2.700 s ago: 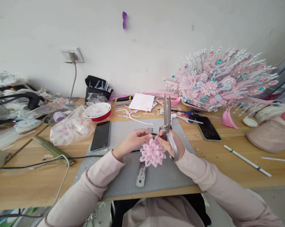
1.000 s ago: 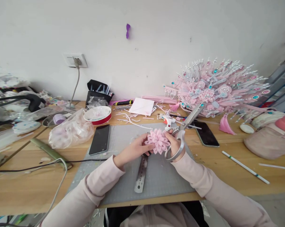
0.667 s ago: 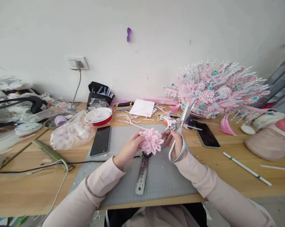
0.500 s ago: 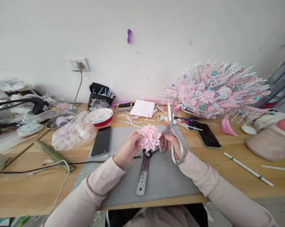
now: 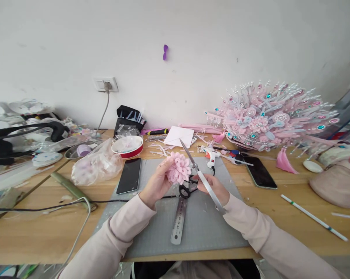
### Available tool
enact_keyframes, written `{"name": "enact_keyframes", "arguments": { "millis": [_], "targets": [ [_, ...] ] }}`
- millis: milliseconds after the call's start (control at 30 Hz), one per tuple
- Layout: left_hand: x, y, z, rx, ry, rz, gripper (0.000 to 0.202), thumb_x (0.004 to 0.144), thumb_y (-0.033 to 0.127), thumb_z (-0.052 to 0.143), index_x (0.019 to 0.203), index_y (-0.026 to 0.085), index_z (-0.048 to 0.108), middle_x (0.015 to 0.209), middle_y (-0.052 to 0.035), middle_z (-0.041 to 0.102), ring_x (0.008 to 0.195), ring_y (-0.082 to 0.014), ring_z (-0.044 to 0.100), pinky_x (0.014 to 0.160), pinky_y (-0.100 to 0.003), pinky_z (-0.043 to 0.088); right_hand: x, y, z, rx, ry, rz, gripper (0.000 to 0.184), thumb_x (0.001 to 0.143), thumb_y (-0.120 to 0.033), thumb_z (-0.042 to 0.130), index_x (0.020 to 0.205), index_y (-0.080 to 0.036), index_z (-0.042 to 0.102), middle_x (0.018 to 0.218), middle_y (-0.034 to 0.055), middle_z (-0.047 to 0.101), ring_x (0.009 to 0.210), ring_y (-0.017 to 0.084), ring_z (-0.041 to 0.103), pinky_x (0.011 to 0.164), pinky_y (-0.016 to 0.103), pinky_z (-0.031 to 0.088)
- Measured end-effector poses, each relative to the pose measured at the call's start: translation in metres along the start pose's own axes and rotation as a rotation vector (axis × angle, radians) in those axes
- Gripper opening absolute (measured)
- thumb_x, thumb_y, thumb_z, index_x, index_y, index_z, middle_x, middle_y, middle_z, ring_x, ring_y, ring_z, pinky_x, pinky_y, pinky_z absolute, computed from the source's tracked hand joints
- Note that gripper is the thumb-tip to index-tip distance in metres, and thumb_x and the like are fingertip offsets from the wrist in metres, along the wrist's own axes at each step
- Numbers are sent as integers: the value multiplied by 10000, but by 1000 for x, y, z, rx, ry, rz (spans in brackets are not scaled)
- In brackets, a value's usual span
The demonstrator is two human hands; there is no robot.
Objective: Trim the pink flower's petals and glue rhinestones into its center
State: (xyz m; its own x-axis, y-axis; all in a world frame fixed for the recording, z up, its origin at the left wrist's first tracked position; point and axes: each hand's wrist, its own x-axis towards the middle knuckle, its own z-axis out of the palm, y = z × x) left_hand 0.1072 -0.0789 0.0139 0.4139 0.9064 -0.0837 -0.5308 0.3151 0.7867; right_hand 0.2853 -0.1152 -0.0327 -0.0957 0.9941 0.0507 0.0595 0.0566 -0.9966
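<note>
The pink flower is kept gripped in the closed fingers of the left hand, lifted above the grey mat. The scissors, clasped in the curled fingers of the right hand, have been swung leftward; their closed blades are now laid beside the petals.

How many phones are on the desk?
2. The left phone lies screen-up at the left edge of the gray mat, near the plastic bag. The right phone lies right of the mat, below the pink headdress. Clutter may hide others.
</note>
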Motion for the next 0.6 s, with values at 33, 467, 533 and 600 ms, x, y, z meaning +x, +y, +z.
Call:
{"name": "enact_keyframes", "arguments": {
  "millis": [33, 467, 533, 600],
  "targets": [
    [0, 1, 0, -15, 15, -12, 245, 729, 334, 613, 913, 172, 630, 927, -50, 687, 911, -190, 627, 802, -286, 485, -1, 0, 1, -15, 5, -15, 300, 551, -356, 701, 774, -176, 614, 517, -63, 468, 455, 85, 408, 432, 212, 339],
    [1, 2, -3, -71, 55, -26, 126, 679, 257, 656, 716, 151, 598, 705, 8, 644, 648, -112, 606, 632, -227, 473, -5, 2, -2, -164, -8, -30, 239, 555, -224, 682, 736, -180, 533, 641, -49, 493, 563, 99, 451, 551, 228, 420],
    [1, 2, -1, -63, 66, -13, 123, 680, 257, 649, 700, 152, 589, 685, 13, 641, 627, -105, 600, 618, -221, 469, -5, 2, -2, -179, -9, -43, 235, 558, -222, 676, 733, -182, 525, 641, -47, 484, 560, 98, 444, 547, 228, 420],
    [0, 2, 0, -53, 53, 7, 135, 680, 268, 647, 693, 152, 581, 675, 17, 636, 617, -104, 597, 605, -219, 465, -5, 2, -2, -196, -11, -60, 221, 567, -222, 665, 725, -183, 515, 639, -47, 472, 556, 96, 433, 541, 225, 417]
  ]
}}
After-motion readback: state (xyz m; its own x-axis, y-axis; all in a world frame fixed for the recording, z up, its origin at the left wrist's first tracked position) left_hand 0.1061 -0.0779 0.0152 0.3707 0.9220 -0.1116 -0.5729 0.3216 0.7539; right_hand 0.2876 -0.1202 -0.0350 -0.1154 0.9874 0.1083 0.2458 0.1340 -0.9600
